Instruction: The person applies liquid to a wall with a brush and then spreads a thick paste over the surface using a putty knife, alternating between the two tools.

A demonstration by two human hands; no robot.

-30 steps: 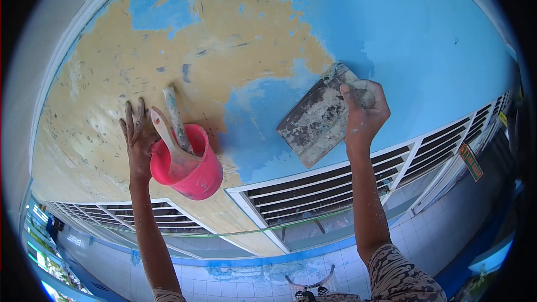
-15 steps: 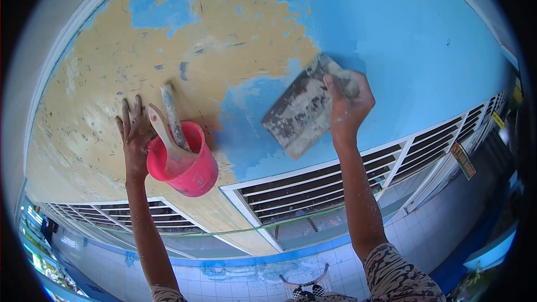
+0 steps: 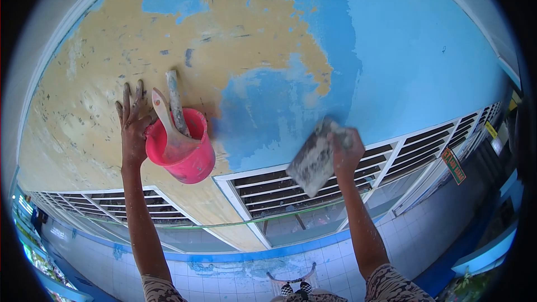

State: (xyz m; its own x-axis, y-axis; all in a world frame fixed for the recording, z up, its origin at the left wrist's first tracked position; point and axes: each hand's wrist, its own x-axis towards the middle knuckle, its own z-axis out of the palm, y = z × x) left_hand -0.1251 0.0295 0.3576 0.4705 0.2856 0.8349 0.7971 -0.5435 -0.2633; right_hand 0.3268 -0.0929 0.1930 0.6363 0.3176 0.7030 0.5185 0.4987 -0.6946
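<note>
My left hand [image 3: 132,122] is raised against the ceiling, fingers spread, with the pink bucket [image 3: 187,154] held at its rim by the thumb. Two tool handles [image 3: 168,114] stick up out of the bucket. My right hand [image 3: 345,148] grips a wide, plaster-caked scraper [image 3: 312,159], blurred with motion, near the lower edge of the ceiling by the white vents. The ceiling [image 3: 391,50] is blue, with a large scraped yellow-tan patch [image 3: 168,39] above and left of the bucket.
White louvred vents [image 3: 403,162] run along the wall top below the ceiling. Another vent row [image 3: 112,210] lies at the lower left. Far below are a tiled floor [image 3: 224,279] and the top of a ladder or stool [image 3: 291,279]. A sign [image 3: 453,165] hangs at the right.
My right hand dragged the scraper down and away from the yellow patch's edge to the ceiling's lower border near the vents. The left hand and bucket stayed put.
</note>
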